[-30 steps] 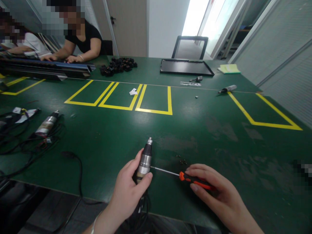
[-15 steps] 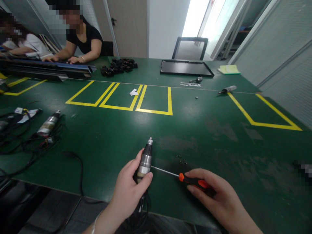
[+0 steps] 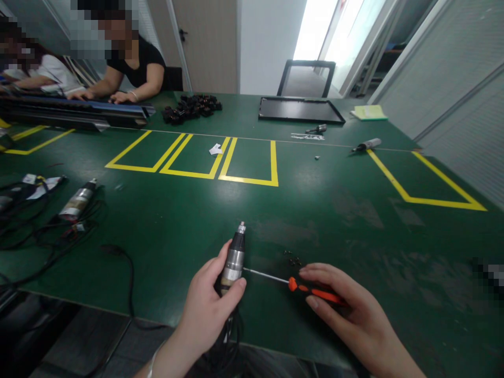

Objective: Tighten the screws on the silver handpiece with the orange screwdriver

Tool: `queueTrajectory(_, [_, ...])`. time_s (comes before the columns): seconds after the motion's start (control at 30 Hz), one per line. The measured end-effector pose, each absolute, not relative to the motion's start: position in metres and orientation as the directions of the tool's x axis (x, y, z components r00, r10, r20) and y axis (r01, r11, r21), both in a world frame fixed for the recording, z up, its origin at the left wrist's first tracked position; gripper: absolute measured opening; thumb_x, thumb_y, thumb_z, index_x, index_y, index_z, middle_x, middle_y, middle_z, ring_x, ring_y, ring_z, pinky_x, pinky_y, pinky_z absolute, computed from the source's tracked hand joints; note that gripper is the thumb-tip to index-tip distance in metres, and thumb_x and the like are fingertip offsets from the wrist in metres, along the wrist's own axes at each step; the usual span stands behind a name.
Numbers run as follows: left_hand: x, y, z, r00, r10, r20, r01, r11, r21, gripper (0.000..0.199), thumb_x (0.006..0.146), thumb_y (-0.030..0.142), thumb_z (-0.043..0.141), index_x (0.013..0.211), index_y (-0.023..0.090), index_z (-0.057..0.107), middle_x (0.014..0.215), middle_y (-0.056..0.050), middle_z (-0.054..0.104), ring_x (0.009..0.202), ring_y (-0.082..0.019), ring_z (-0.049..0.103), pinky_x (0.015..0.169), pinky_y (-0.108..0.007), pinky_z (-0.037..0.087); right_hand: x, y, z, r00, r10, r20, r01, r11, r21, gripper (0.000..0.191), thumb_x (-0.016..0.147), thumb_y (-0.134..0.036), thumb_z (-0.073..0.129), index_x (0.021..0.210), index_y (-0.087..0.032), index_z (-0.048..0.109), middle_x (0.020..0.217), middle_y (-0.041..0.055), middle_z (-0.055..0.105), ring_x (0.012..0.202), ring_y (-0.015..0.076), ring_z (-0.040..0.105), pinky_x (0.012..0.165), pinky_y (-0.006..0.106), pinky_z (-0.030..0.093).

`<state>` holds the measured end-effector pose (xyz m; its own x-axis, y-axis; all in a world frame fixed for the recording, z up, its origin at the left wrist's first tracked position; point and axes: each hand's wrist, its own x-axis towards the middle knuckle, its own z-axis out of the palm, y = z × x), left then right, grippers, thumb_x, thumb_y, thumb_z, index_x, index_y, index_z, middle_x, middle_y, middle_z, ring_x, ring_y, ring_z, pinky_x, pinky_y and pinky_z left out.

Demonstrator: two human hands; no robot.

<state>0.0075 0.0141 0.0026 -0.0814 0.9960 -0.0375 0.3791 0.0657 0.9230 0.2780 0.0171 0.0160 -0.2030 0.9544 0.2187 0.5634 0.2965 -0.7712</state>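
Wrapped round a metal and black cylindrical tool (image 3: 235, 257), my left hand (image 3: 210, 304) keeps it tilted with its tip pointing away from me. A black cable hangs from the tool's lower end. My right hand (image 3: 346, 310) has its fingers round the orange and black handle of a screwdriver (image 3: 315, 292). The screwdriver's thin shaft points left, and its tip meets the side of the cylindrical tool. Several small dark screws (image 3: 293, 261) lie on the green table (image 3: 189, 210) just beyond the screwdriver.
Another cylindrical tool (image 3: 79, 200) lies among black cables at the left. Farther back are a heap of black parts (image 3: 192, 107), a black framed panel (image 3: 301, 110) and a grey tool (image 3: 367, 145). Two people sit at the back left; one touches long dark strips (image 3: 79, 110).
The screwdriver's handle has turned, showing a different part of its orange pattern, and my right hand's fingers have shifted on it. My left hand and the cylindrical tool have hardly moved.
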Motion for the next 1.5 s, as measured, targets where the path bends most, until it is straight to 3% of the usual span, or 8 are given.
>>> queueTrajectory(0.3, [0.0069, 0.0132, 0.0021, -0.087, 0.996, -0.02, 0.378, 0.051, 0.924, 0.06, 0.084, 0.033, 0.068, 0.142, 0.021, 0.061, 0.105, -0.006, 0.075, 0.099, -0.027, 0.067, 0.083, -0.036, 0.051, 0.2755, 0.0221, 0.0182, -0.198, 0.967, 0.162, 0.566, 0.248, -0.786, 0.014, 0.081, -0.03, 0.077, 0.094, -0.03, 0.084, 0.105, 0.0068, 0.08, 0.092, 0.024, 0.078, 0.082, 0.033, 0.065])
queueTrajectory(0.47, [0.0069, 0.0128, 0.0012, -0.084, 0.996, -0.025, 0.363, 0.054, 0.93, 0.061, 0.085, 0.034, 0.068, 0.144, 0.021, 0.059, 0.109, -0.007, 0.074, 0.104, -0.027, 0.067, 0.085, -0.035, 0.05, 0.2725, 0.0216, 0.0196, -0.262, 0.961, 0.087, 0.573, 0.227, -0.788, 0.019, 0.086, -0.027, 0.073, 0.103, -0.03, 0.081, 0.096, 0.0034, 0.083, 0.087, 0.0219, 0.079, 0.078, 0.029, 0.064])
queueTrajectory(0.6, [0.0074, 0.0136, 0.002, -0.069, 0.997, -0.041, 0.374, 0.064, 0.925, 0.06, 0.086, 0.035, 0.067, 0.144, 0.02, 0.059, 0.109, -0.007, 0.073, 0.1, -0.027, 0.066, 0.085, -0.035, 0.049, 0.2737, 0.0187, 0.0217, -0.328, 0.937, 0.121, 0.557, 0.296, -0.776, 0.022, 0.089, -0.029, 0.071, 0.11, -0.031, 0.078, 0.1, 0.0023, 0.082, 0.089, 0.0201, 0.078, 0.077, 0.026, 0.062])
queueTrajectory(0.77, [0.0072, 0.0136, 0.0021, -0.066, 0.996, -0.052, 0.376, 0.073, 0.924, 0.061, 0.087, 0.035, 0.066, 0.145, 0.02, 0.058, 0.109, -0.007, 0.072, 0.1, -0.027, 0.066, 0.085, -0.036, 0.049, 0.2766, 0.015, 0.0203, -0.31, 0.936, 0.164, 0.561, 0.319, -0.764, 0.028, 0.101, -0.026, 0.053, 0.119, -0.034, 0.072, 0.11, 0.0017, 0.08, 0.1, 0.018, 0.076, 0.086, 0.026, 0.061])
queueTrajectory(0.97, [0.0074, 0.0138, 0.0018, -0.061, 0.997, -0.057, 0.37, 0.075, 0.926, 0.061, 0.088, 0.035, 0.065, 0.146, 0.02, 0.056, 0.114, -0.008, 0.072, 0.106, -0.028, 0.065, 0.087, -0.036, 0.048, 0.278, 0.0143, 0.0155, -0.224, 0.939, 0.262, 0.587, 0.344, -0.732, 0.029, 0.088, -0.026, 0.071, 0.116, -0.031, 0.074, 0.109, 0.0041, 0.081, 0.095, 0.0211, 0.078, 0.085, 0.03, 0.064])
queueTrajectory(1.13, [0.0073, 0.0136, 0.002, -0.068, 0.996, -0.054, 0.373, 0.075, 0.925, 0.061, 0.087, 0.035, 0.066, 0.146, 0.019, 0.057, 0.114, -0.009, 0.072, 0.105, -0.028, 0.065, 0.087, -0.036, 0.048, 0.2769, 0.0177, 0.0166, -0.214, 0.954, 0.208, 0.599, 0.297, -0.744, 0.034, 0.081, -0.027, 0.079, 0.115, -0.028, 0.077, 0.109, 0.0063, 0.082, 0.095, 0.0231, 0.079, 0.085, 0.031, 0.065])
queueTrajectory(1.3, [0.0063, 0.0125, 0.0016, -0.064, 0.997, -0.046, 0.377, 0.067, 0.924, 0.061, 0.087, 0.036, 0.066, 0.145, 0.02, 0.057, 0.112, -0.008, 0.073, 0.103, -0.028, 0.065, 0.085, -0.035, 0.049, 0.2721, 0.0198, 0.0216, -0.273, 0.948, 0.164, 0.62, 0.303, -0.724, 0.018, 0.083, -0.029, 0.076, 0.1, -0.027, 0.082, 0.093, 0.0031, 0.084, 0.082, 0.02, 0.08, 0.072, 0.025, 0.065])
queueTrajectory(1.5, [0.0066, 0.013, 0.002, -0.069, 0.997, -0.04, 0.38, 0.064, 0.923, 0.062, 0.086, 0.036, 0.066, 0.145, 0.018, 0.058, 0.108, -0.007, 0.072, 0.095, -0.026, 0.065, 0.085, -0.035, 0.048, 0.2711, 0.0177, 0.0241, -0.313, 0.94, 0.136, 0.619, 0.31, -0.722, 0.019, 0.088, -0.032, 0.073, 0.104, -0.028, 0.081, 0.086, 0.0001, 0.084, 0.071, 0.0172, 0.079, 0.064, 0.022, 0.061])
